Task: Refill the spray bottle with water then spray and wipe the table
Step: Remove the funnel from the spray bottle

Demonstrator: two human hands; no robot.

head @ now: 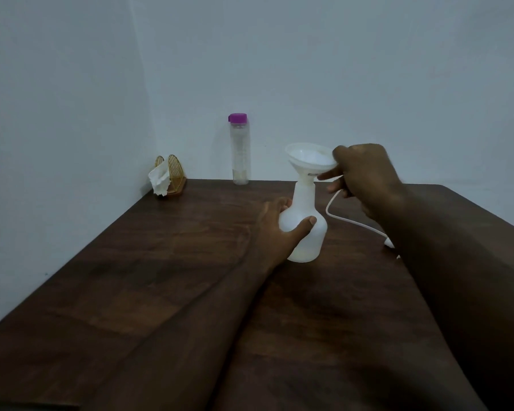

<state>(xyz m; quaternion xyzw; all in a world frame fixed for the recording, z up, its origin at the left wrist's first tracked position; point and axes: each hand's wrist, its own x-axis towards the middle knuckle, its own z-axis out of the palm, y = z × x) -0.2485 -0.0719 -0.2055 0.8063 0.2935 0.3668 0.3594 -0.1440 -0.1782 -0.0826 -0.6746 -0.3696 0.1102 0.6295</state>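
Observation:
A white spray bottle without its spray head stands on the dark wooden table. My left hand grips its round body. A white funnel sits in the bottle's neck, and my right hand holds the funnel's rim. A thin white tube curves from under my right hand down to the table on the right; its far end is hidden by my right forearm. A clear water bottle with a purple cap stands at the table's back edge against the wall.
A golden napkin holder with white tissue stands at the back left corner. Walls close off the table at the back and left. The table's right edge runs diagonally past my right arm.

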